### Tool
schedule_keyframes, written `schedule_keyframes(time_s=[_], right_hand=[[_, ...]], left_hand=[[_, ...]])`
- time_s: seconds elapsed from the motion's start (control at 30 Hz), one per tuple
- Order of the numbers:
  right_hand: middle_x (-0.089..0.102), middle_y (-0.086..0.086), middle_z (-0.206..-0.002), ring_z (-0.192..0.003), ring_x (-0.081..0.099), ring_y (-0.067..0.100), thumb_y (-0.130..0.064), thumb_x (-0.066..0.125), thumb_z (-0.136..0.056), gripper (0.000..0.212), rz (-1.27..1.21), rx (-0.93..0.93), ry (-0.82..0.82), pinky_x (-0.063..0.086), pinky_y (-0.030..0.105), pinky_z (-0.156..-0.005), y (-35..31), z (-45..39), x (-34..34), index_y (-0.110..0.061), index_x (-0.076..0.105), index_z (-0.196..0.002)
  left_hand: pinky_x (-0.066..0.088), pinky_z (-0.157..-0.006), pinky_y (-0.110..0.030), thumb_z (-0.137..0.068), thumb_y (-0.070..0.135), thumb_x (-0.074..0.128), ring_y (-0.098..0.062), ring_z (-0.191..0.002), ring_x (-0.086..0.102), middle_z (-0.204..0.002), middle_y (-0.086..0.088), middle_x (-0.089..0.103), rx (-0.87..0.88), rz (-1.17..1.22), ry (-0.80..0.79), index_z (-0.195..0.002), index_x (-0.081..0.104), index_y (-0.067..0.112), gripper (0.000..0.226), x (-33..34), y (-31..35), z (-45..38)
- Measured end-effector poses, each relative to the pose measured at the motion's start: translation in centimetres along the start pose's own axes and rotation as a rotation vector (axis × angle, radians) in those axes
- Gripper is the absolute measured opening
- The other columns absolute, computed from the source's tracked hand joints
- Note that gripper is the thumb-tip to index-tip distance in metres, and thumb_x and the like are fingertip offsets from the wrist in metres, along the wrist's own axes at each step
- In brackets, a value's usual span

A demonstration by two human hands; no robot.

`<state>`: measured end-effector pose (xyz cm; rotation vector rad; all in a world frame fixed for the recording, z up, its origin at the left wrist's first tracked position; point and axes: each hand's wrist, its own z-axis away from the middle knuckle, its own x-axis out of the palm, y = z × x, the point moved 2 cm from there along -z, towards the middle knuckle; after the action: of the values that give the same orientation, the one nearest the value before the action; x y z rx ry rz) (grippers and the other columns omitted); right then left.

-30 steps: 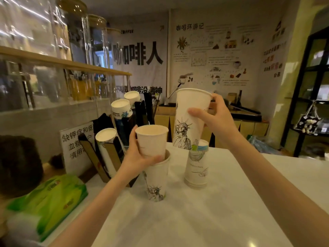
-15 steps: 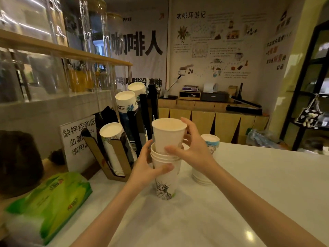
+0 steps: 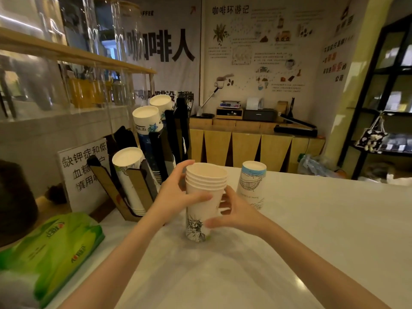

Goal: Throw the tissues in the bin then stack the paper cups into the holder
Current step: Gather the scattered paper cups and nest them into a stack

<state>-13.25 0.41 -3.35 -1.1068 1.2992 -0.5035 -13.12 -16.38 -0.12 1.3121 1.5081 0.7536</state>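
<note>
A nested stack of white paper cups (image 3: 204, 197) with a Statue of Liberty print stands upright on the white counter (image 3: 312, 230). My left hand (image 3: 176, 192) wraps its left side near the rims. My right hand (image 3: 234, 212) grips its right side lower down. Just right of it an upside-down stack of blue-rimmed cups (image 3: 252, 186) stands untouched. The slanted cardboard cup holder (image 3: 133, 190) is at the left, its slots filled with rows of cups. No loose tissues or bin are visible.
A green tissue pack (image 3: 51, 248) lies at the near left counter edge. A white sign with Chinese text (image 3: 82, 172) leans behind the holder. Glass shelving rises at the left. A wooden cabinet with a scale stands behind the counter.
My right hand brought the tall cup down into the stack, then the upper cups were pressed in until only the rims show. The right hand slid from the top to the stack's side.
</note>
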Motion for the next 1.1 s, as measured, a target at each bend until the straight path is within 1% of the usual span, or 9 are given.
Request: schedule_keyframes(time_s=[0.17,0.27,0.37,0.5,0.57,0.63,0.77,0.97,1.1], right_hand=[[0.059,-0.001,-0.122,-0.109,0.059,0.014,-0.023,0.082,-0.061,0.082,-0.110,-0.012,0.061,0.058,0.030,-0.080,-0.2,1.3,-1.9,-0.025,0.039,-0.130],[0.059,-0.003,-0.118,-0.105,0.061,0.012,-0.028,0.082,-0.059,0.079,-0.168,-0.101,0.280,0.055,0.020,-0.070,-1.6,2.7,-4.5,-0.026,0.043,-0.127],[0.057,-0.005,-0.113,-0.100,0.062,0.012,-0.023,0.080,-0.063,0.069,-0.250,-0.173,0.486,0.057,0.024,-0.072,-2.7,4.1,-7.3,-0.029,0.043,-0.121],[0.061,-0.004,-0.110,-0.096,0.065,0.010,-0.021,0.075,-0.065,0.063,-0.362,-0.252,0.703,0.057,0.021,-0.068,-4.0,4.7,-11.7,-0.023,0.044,-0.119],[0.063,-0.002,-0.109,-0.094,0.066,0.007,-0.020,0.074,-0.068,0.054,-0.357,-0.292,0.766,0.056,0.019,-0.068,-5.0,4.8,-13.5,-0.024,0.047,-0.114],[0.064,0.001,-0.109,-0.096,0.066,0.011,-0.016,0.073,-0.071,0.047,-0.317,-0.324,0.810,0.057,0.022,-0.073,-5.9,4.8,-14.9,-0.025,0.048,-0.110],[0.062,0.005,-0.120,-0.107,0.062,0.017,-0.033,0.074,-0.070,0.068,-0.125,-0.354,0.904,0.055,0.034,-0.086,-7.6,4.1,-16.5,-0.020,0.042,-0.128],[0.059,-0.007,-0.115,-0.106,0.058,0.008,-0.037,0.072,-0.073,0.070,0.078,-0.308,0.874,0.052,0.024,-0.084,-8.1,2.0,-15.8,-0.025,0.038,-0.132],[0.059,-0.002,-0.122,-0.108,0.056,0.010,-0.034,0.070,-0.075,0.068,0.084,-0.215,0.835,0.049,0.016,-0.075,-5.6,0.3,-14.5,-0.022,0.038,-0.134]], left_hand=[[0.054,-0.076,-0.030,-0.068,0.014,0.073,-0.011,-0.099,0.056,-0.105,0.009,0.054,0.060,0.200,0.063,-0.117,0.042,0.026,0.059,0.8,3.9,-1.9],[0.052,-0.077,-0.027,-0.063,0.026,0.071,-0.012,-0.099,0.057,-0.106,0.007,0.055,0.106,0.339,0.088,-0.108,0.046,0.028,0.052,1.6,5.5,-2.9],[0.050,-0.086,-0.030,-0.055,0.036,0.077,-0.015,-0.102,0.057,-0.105,0.005,0.056,0.117,0.377,0.075,-0.096,0.048,0.035,0.049,2.4,6.3,-4.3],[0.048,-0.083,-0.026,-0.076,0.028,0.066,-0.011,-0.098,0.057,-0.099,0.011,0.058,0.136,0.304,0.054,-0.104,0.049,0.030,0.033,4.0,7.5,-6.1],[0.047,-0.075,-0.020,-0.077,0.023,0.065,-0.006,-0.094,0.056,-0.099,0.015,0.056,0.124,0.222,0.030,-0.114,0.047,0.026,0.041,5.1,8.0,-6.5],[0.052,-0.082,-0.031,-0.075,0.021,0.068,-0.014,-0.102,0.057,-0.112,0.008,0.056,0.058,0.191,0.003,-0.132,0.035,0.022,0.066,6.1,8.0,-6.9],[0.054,-0.085,-0.042,-0.069,0.023,0.074,-0.024,-0.105,0.061,-0.129,-0.009,0.058,-0.064,0.140,-0.140,-0.143,0.003,0.035,0.103,7.6,7.6,-7.9],[0.045,-0.052,-0.023,-0.067,0.049,0.069,-0.012,-0.065,0.060,-0.092,-0.002,0.068,-0.116,-0.260,-0.352,-0.144,0.002,0.031,0.103,9.2,5.6,-8.8],[0.047,-0.054,-0.023,-0.069,0.056,0.063,-0.011,-0.065,0.060,-0.083,0.007,0.063,-0.163,-0.391,-0.438,-0.141,0.014,0.033,0.090,9.4,3.2,-9.5]])
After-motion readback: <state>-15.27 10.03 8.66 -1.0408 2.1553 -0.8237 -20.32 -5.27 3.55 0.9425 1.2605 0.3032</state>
